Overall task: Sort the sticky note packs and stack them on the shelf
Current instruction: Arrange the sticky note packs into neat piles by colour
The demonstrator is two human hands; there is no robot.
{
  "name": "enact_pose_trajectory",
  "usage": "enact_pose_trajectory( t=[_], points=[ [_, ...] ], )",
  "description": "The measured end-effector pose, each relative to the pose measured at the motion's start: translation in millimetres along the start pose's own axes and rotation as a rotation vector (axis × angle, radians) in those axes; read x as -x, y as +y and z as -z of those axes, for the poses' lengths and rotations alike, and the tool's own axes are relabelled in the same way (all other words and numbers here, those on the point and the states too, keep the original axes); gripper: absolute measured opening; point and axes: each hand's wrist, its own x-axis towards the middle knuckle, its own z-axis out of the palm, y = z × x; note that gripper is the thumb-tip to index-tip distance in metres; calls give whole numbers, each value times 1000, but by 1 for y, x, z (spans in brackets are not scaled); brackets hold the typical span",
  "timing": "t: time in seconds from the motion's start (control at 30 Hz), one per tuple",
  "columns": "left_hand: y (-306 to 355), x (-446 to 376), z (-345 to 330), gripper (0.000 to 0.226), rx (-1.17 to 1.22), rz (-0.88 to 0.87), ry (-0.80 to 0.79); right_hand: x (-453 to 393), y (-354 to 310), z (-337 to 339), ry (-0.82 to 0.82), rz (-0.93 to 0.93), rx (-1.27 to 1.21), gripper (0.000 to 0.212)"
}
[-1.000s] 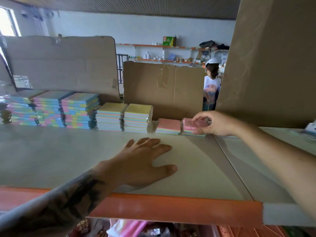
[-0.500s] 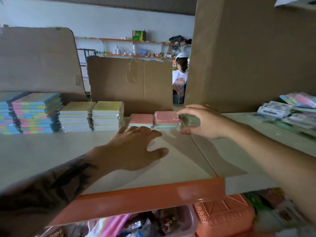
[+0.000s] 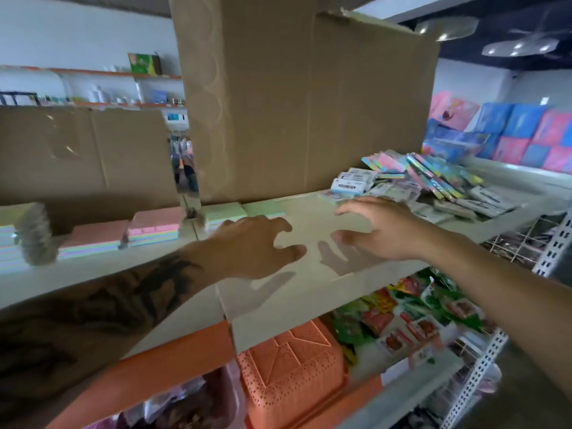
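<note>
pink packs (image 3: 154,226): low stacks in the shelf's (image 3: 309,292) back row; an elbow could topple them.
green packs (image 3: 227,212): just right of pink, newly set down against the cardboard.
left hand (image 3: 253,247): fingers spread, empty, hovering beside green; earlier flat on the shelf.
right hand (image 3: 376,229): wide, empty, nearing the loose pile (image 3: 433,184); half a second ago it held a green pack. Hasty reach could scatter it.

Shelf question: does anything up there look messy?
Yes. The loose packs on the right of the shelf lie in a jumbled heap, tilted and overlapping, unlike the neat pink stacks at the left. Neither hand holds one.
</note>
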Motion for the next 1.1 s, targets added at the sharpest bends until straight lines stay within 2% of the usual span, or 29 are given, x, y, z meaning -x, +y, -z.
enact_pose_trajectory(
  t=[0.17,0.3,0.43,0.53,0.6,0.63,0.7,0.8,0.83,0.93,1.1],
  points=[
    [50,-68,-7,65,42,45,32,-7,75,19,81,-36,29,56],
    [81,-122,-11,65,109,124,59,-29,126,27,100,-21,34,54],
    [95,-170,-22,66,135,215,93,-57,163,31,94,9,42,64],
    [104,-199,-28,46,126,231,101,-79,185,25,76,20,50,64],
    [105,-218,-33,29,124,211,106,-90,194,17,57,27,44,57],
    [104,-226,-35,29,142,218,102,-93,196,15,46,27,42,52],
    [99,-238,-39,39,187,259,102,-99,200,12,33,29,36,41],
    [80,-260,-52,83,198,305,91,-106,202,11,40,50,-12,30],
    [70,-270,-59,92,183,306,94,-107,202,11,47,55,-34,28],
    [70,-272,-55,91,136,368,85,-105,201,11,77,79,-74,24],
    [87,-249,-37,98,91,364,90,-103,194,9,106,107,-119,28]
  ],
)
